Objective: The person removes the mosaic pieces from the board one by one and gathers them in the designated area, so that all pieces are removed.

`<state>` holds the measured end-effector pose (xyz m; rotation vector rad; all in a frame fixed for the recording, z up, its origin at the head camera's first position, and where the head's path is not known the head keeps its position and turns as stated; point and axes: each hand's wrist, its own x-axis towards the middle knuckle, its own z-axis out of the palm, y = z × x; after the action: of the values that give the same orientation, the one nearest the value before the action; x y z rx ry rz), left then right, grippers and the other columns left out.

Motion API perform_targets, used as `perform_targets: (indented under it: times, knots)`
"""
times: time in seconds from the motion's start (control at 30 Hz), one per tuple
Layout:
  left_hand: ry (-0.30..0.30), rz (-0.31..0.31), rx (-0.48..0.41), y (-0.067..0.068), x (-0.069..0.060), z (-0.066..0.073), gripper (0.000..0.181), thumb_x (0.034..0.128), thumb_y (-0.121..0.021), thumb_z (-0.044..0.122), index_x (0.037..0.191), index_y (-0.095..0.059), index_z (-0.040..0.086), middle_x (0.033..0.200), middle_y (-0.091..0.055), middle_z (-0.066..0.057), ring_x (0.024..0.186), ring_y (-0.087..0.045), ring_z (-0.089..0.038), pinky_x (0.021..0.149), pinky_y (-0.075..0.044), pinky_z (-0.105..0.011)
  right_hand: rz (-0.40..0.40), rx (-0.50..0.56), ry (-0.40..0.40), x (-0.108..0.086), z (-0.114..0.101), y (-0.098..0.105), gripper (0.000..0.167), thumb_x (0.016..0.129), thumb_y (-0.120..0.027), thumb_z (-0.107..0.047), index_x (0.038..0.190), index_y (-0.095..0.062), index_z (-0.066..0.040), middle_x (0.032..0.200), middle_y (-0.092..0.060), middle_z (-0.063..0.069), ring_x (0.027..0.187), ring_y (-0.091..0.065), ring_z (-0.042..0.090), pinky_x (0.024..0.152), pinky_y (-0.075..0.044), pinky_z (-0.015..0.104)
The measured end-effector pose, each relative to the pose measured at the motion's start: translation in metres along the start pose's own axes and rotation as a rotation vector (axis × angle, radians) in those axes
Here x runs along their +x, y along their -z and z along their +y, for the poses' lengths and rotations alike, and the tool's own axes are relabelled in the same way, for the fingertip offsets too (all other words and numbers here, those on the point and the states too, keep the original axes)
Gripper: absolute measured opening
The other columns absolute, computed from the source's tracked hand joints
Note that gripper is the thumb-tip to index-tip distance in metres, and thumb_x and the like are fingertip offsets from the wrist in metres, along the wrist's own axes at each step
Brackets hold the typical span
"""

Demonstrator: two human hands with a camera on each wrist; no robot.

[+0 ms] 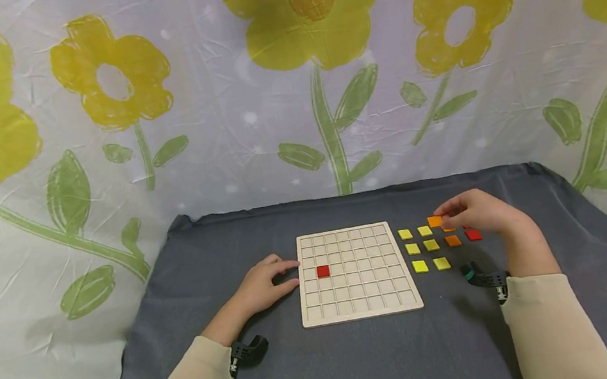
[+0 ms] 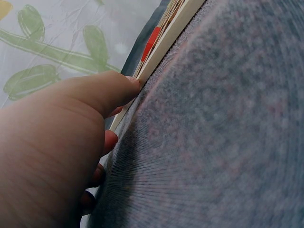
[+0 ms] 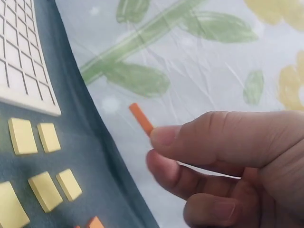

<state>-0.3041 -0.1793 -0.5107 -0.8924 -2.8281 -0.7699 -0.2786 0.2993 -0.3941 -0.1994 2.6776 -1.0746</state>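
Note:
A pale wooden grid board (image 1: 364, 310) lies on the dark cloth, with one red square tile (image 1: 323, 271) in a cell on its left side. The fingertips of my left hand (image 1: 263, 284) touch the board's left edge; the left wrist view shows the thumb against that rim. Between thumb and fingers my right hand (image 1: 478, 211) pinches an orange square tile (image 3: 141, 118), raised above the cloth right of the board. Below that hand lie more orange tiles (image 1: 452, 241) and a red tile (image 1: 473, 235), partly hidden by the fingers.
Several yellow tiles (image 1: 420, 266) lie in loose rows between the board and the orange tiles. A dark grey cloth (image 1: 363, 362) covers the table. Behind its far edge hangs a white curtain (image 1: 218, 162) printed with yellow flowers.

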Motion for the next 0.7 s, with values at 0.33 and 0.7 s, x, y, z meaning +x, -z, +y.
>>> perform_targets:
  times: [0.33,0.7]
  knots:
    - [0.004,0.000,-0.004,-0.001,0.001,-0.002,0.043,0.0954,-0.076,0.035,0.136,-0.070,0.022,0.097,-0.054,0.007,0.078,-0.046,-0.012,0.069,-0.039,-0.032,-0.087,0.015,-0.069,-0.002,0.027,0.009,0.042,0.097,-0.070,-0.021,0.132,-0.066,0.003,0.112,-0.069,0.010,0.086,-0.056,0.028,0.075,-0.046,0.043]
    - [-0.001,0.002,0.002,0.000,0.000,-0.001,0.043,0.0954,-0.076,0.035,0.136,-0.070,0.022,0.096,-0.053,0.008,0.075,-0.044,-0.012,0.068,-0.038,-0.032,-0.220,0.069,-0.175,-0.003,0.054,0.009,0.031,0.094,-0.072,-0.015,0.122,-0.068,0.000,0.096,-0.057,0.004,0.069,-0.042,0.020,0.065,-0.036,0.035]
